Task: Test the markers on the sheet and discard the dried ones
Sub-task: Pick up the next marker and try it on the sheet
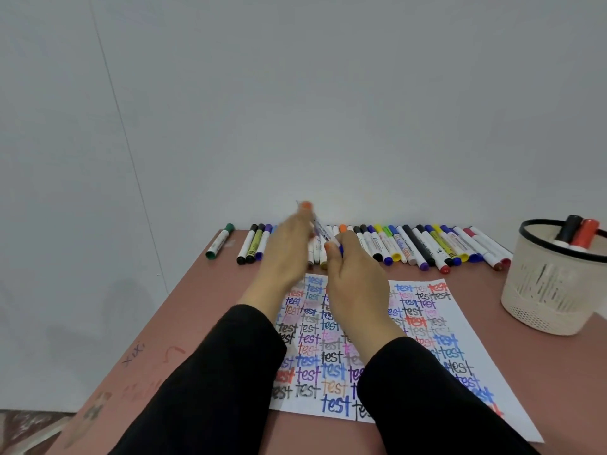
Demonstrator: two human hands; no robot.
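White wall (328, 110) fills most of my feed, with a brownish table (203, 307) below it. The sheet (427, 323), crowded with coloured "test" words, lies under both wrists. At the right I see a basket (542, 290) holding two markers (578, 231). A row of markers (427, 247) lines the table's far edge. Above that row the right hand (354, 284) pinches the blue end of a slanted marker (323, 233) between thumb and fingers. The left hand (285, 254) is at the marker's upper end, too blurred for me to tell whether its fingers grip.
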